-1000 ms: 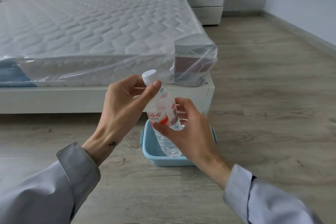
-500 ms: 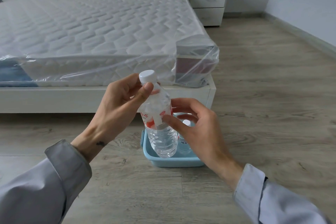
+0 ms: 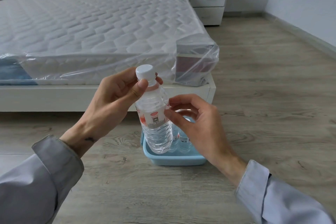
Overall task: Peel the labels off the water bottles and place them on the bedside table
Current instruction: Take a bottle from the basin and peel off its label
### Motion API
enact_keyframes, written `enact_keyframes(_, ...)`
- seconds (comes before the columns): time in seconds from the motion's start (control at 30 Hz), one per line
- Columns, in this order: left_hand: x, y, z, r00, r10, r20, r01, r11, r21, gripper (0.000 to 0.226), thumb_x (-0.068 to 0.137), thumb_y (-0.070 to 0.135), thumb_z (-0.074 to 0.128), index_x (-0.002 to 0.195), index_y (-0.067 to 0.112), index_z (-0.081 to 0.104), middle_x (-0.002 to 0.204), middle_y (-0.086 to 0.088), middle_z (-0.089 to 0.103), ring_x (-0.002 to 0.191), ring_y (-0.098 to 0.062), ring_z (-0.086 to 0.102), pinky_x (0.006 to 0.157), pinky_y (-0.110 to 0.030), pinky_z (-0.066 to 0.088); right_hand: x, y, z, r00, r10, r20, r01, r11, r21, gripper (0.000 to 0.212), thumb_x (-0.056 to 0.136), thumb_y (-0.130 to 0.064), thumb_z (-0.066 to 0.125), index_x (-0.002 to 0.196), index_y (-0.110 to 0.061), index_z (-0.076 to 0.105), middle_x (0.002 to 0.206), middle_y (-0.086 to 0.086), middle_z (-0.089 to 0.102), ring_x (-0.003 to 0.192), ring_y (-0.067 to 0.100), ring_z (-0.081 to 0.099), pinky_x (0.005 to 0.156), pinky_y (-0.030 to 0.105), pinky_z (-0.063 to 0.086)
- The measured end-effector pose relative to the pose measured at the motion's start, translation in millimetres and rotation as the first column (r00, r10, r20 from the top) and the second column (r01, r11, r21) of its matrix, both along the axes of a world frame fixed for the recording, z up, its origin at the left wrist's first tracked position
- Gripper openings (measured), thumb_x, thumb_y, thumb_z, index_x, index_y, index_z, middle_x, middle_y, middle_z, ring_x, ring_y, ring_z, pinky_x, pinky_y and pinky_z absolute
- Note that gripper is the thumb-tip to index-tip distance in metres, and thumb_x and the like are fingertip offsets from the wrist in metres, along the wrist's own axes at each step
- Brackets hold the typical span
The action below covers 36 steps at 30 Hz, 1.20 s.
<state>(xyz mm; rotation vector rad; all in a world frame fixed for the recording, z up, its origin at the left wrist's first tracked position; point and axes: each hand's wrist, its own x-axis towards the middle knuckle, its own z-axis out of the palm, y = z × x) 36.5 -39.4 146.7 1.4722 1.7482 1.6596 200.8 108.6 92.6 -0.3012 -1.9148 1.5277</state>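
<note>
My left hand (image 3: pixel 111 103) grips the neck of a clear water bottle (image 3: pixel 158 132) just under its white cap (image 3: pixel 144 72), holding it nearly upright above a blue tub. The bottle's red and white label (image 3: pixel 153 117) wraps its middle. My right hand (image 3: pixel 196 122) pinches the label's right edge between thumb and fingertips. Behind the bottle, more bottles (image 3: pixel 181 140) stand in the light blue tub (image 3: pixel 174 160) on the floor, partly hidden. The white bedside table (image 3: pixel 207 0) stands far back, right of the bed.
A bed with a plastic-wrapped mattress (image 3: pixel 101 29) fills the left and centre; its white frame (image 3: pixel 211 89) ends just beyond the tub. Wood floor (image 3: pixel 272 96) stretches to the right wall and its skirting.
The bottle has been turned and tipped more upright in my left hand. My right hand moved from the label's front to its right edge, uncovering bottles in the tub.
</note>
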Motion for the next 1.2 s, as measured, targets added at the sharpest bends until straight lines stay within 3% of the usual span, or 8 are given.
enact_keyframes(0.13,-1.2,0.5,1.8,0.998,-0.026,0.053,0.025,1.000,0.018,0.035,0.109,0.027,0.053,0.130,0.006,0.070,0.129,-0.012,0.076,0.125,-0.031,0.071,0.102,-0.036,0.054,1.9,-1.0,4.3,0.998,0.067,0.008,-0.067,0.998,0.009,0.025,0.092,-0.018,0.080,0.117,-0.022,0.076,0.110,-0.011,0.082,0.104,0.008,0.078,0.092,0.021,0.060)
enact_keyframes(0.37,2.5,2.2,1.9,0.998,0.011,0.062,-0.012,1.000,0.025,0.034,0.110,0.024,0.052,0.132,0.003,0.069,0.128,-0.013,0.076,0.125,-0.033,0.071,0.107,-0.042,0.053,4.4,-3.6,5.7,0.996,-0.068,-0.061,0.074,0.992,0.103,0.012,0.090,-0.013,0.083,0.102,-0.014,0.081,0.097,-0.006,0.084,0.091,0.007,0.081,0.086,0.026,0.064)
enact_keyframes(0.53,5.9,2.8,4.3,0.997,0.026,0.070,-0.029,0.999,0.036,0.034,0.110,0.021,0.052,0.132,0.001,0.068,0.129,-0.016,0.076,0.124,-0.034,0.071,0.106,-0.042,0.054,5.4,-7.1,7.1,0.997,-0.059,-0.050,0.062,0.995,0.073,0.023,0.086,-0.019,0.087,0.107,-0.017,0.078,0.104,-0.007,0.083,0.098,0.008,0.080,0.090,0.028,0.064)
enact_keyframes(0.7,9.7,1.4,11.7,0.989,-0.029,0.145,0.018,0.997,0.074,0.039,0.104,0.029,0.055,0.130,0.003,0.069,0.127,-0.015,0.076,0.123,-0.034,0.071,0.102,-0.037,0.054,1.3,-0.4,13.9,0.983,0.158,0.095,-0.154,0.987,-0.047,0.062,0.083,-0.031,0.086,0.140,-0.019,0.064,0.134,-0.009,0.073,0.130,0.006,0.066,0.114,0.040,0.051)
enact_keyframes(0.83,12.4,2.6,11.7,0.983,-0.059,0.177,0.044,0.995,0.087,0.039,0.104,0.028,0.053,0.128,0.001,0.067,0.127,-0.017,0.075,0.125,-0.037,0.069,0.106,-0.046,0.054,0.1,2.1,16.6,0.954,0.273,0.122,-0.262,0.960,-0.099,0.054,0.086,-0.028,0.086,0.136,-0.021,0.068,0.129,-0.006,0.077,0.124,0.012,0.071,0.114,0.044,0.051)
enact_keyframes(0.9,13.1,3.2,10.3,0.984,-0.033,0.174,0.022,0.997,0.067,0.036,0.107,0.025,0.049,0.128,0.002,0.067,0.127,-0.016,0.075,0.126,-0.038,0.068,0.106,-0.052,0.053,-0.7,0.8,15.4,0.965,0.246,0.095,-0.236,0.966,-0.108,0.049,0.085,-0.023,0.087,0.131,-0.021,0.070,0.124,-0.005,0.078,0.119,0.013,0.073,0.111,0.041,0.054)
enact_keyframes(1.03,17.2,5.6,11.9,0.987,0.007,0.162,-0.011,1.000,0.027,0.035,0.110,0.027,0.046,0.129,0.008,0.068,0.129,-0.014,0.074,0.123,-0.036,0.070,0.101,-0.050,0.057,-1.5,-3.4,15.7,0.982,0.179,0.058,-0.172,0.980,-0.103,0.044,0.084,-0.023,0.089,0.125,-0.025,0.072,0.117,-0.007,0.081,0.112,0.011,0.076,0.105,0.035,0.058)
enact_keyframes(1.2,26.2,9.8,13.5,0.974,0.225,0.026,-0.225,0.974,-0.014,0.037,0.095,0.046,0.074,0.119,0.018,0.076,0.117,-0.011,0.078,0.109,-0.026,0.077,0.093,-0.043,0.064,-4.3,-14.2,16.8,0.998,-0.044,0.054,0.044,0.999,0.007,0.052,0.076,-0.035,0.093,0.122,-0.023,0.074,0.109,-0.011,0.081,0.102,0.005,0.077,0.095,0.029,0.062)
